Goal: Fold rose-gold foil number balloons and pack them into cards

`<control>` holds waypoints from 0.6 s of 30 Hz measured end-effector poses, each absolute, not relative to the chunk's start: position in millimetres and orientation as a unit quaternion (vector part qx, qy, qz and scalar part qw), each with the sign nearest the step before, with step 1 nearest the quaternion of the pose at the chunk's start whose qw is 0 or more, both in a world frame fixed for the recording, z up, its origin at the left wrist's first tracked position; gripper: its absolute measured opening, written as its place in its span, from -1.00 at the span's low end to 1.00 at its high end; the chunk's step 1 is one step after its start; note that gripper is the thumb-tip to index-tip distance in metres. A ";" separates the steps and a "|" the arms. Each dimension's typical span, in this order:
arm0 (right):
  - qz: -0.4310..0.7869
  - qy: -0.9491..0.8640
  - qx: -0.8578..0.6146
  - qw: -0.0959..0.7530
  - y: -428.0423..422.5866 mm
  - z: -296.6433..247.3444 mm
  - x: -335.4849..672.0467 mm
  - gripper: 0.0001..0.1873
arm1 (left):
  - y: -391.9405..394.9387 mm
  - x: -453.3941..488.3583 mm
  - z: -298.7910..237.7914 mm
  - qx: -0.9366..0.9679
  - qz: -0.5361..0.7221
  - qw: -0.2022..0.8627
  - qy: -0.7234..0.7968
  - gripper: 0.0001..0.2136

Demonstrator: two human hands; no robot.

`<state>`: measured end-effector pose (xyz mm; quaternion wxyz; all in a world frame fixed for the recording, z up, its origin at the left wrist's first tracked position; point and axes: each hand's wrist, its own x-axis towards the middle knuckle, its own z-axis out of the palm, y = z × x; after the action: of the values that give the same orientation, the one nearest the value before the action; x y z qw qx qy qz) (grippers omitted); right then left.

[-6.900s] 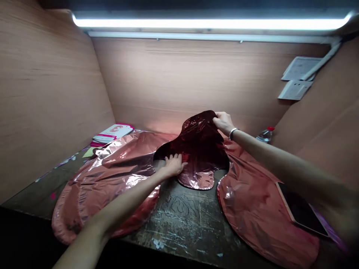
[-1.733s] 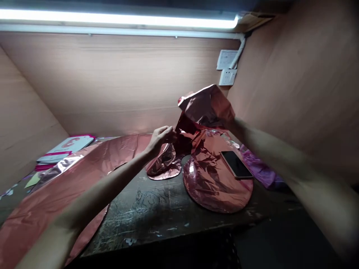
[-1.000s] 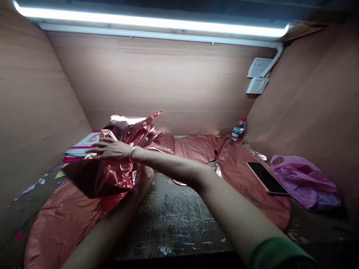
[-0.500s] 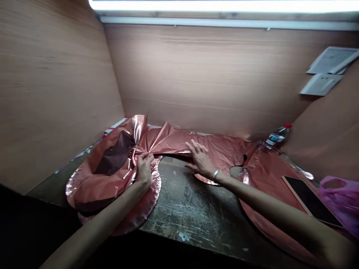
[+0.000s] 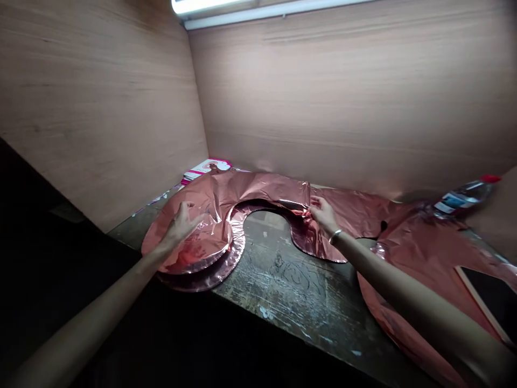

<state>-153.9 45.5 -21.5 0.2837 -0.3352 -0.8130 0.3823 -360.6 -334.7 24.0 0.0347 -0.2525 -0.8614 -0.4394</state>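
A large flat rose-gold foil balloon (image 5: 258, 195) lies across the dark worn tabletop (image 5: 283, 280), its left part folded over onto itself. My left hand (image 5: 182, 222) rests flat with spread fingers on the folded round end at the left. My right hand (image 5: 322, 213), with a silver bracelet at the wrist, pinches the foil's folded edge near the middle. The balloon's right part (image 5: 407, 253) spreads toward the lower right.
Wooden panels wall in the table on the left and back. A stack of pink-and-white packets (image 5: 205, 167) lies in the back left corner. A plastic water bottle (image 5: 464, 194) lies at the right. A dark phone (image 5: 484, 302) rests on the foil at the right edge.
The crumpled left part of the balloon has been laid down flat. My left hand moved left onto the round end and opened; my right hand moved right and closed on the fold's edge.
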 end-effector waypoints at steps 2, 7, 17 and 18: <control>0.403 -0.804 -0.336 0.281 48.9 -21.3 -154.2 -0.32 | -348.7 -344.0 24.7 -0.282 -0.370 -0.029 -0.885 -0.39; 0.408 -0.824 -0.325 0.220 36.5 -11.0 -142.4 -0.06 | -360.6 -298.6 13.8 -0.380 -0.192 -0.160 -0.891 -0.06; 0.522 -0.767 -0.351 0.129 26.6 28.5 -145.0 -0.23 | -300.1 -284.7 11.6 -0.255 -0.604 -0.254 -0.711 -0.59; 0.548 -0.748 -0.352 0.129 26.0 29.3 -142.7 -0.31 | -282.3 -278.9 15.3 -0.235 -0.639 -0.298 -0.668 -0.65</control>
<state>-142.7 26.0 29.3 0.1294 -0.3523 -0.7476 0.5480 -278.9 -282.3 15.3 -0.2981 -0.2352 -0.6685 -0.6395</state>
